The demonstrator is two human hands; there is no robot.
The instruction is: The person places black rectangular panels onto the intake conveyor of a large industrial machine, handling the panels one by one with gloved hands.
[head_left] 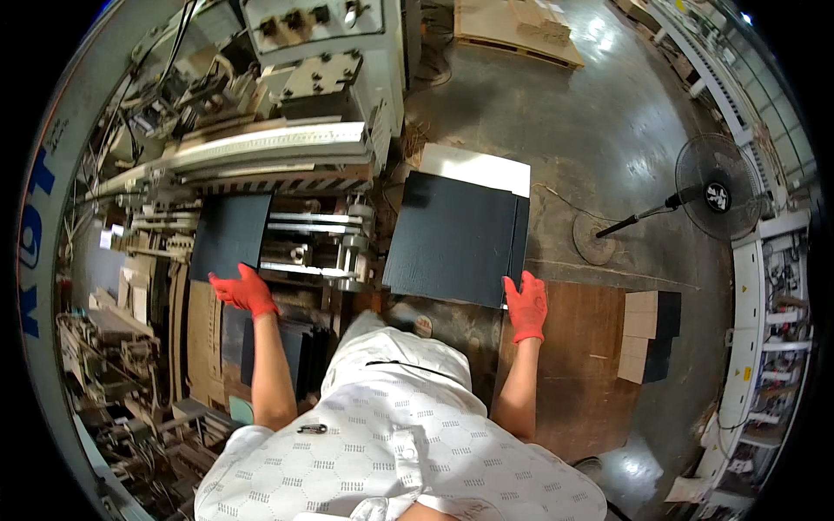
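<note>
My left hand (246, 292), in a red glove, is at the near edge of a black panel (230, 233) lying on the machine. Its thumb and fingers are spread apart by the panel's near right corner. On my other side, my right hand (526, 306), also gloved in red, has its fingers at the near right corner of a larger black board (452, 234), apparently gripping its edge. That board lies on a stack, with another dark board showing along its right side and a pale sheet (478, 167) past its far edge.
The machine (313, 234) with metal rails takes up the left. A standing fan (717, 195) is at the right, its cable along the floor. Nearer are a brown board surface (582, 365) and stacked black-and-tan blocks (650, 337). A loaded pallet (512, 39) sits at the back.
</note>
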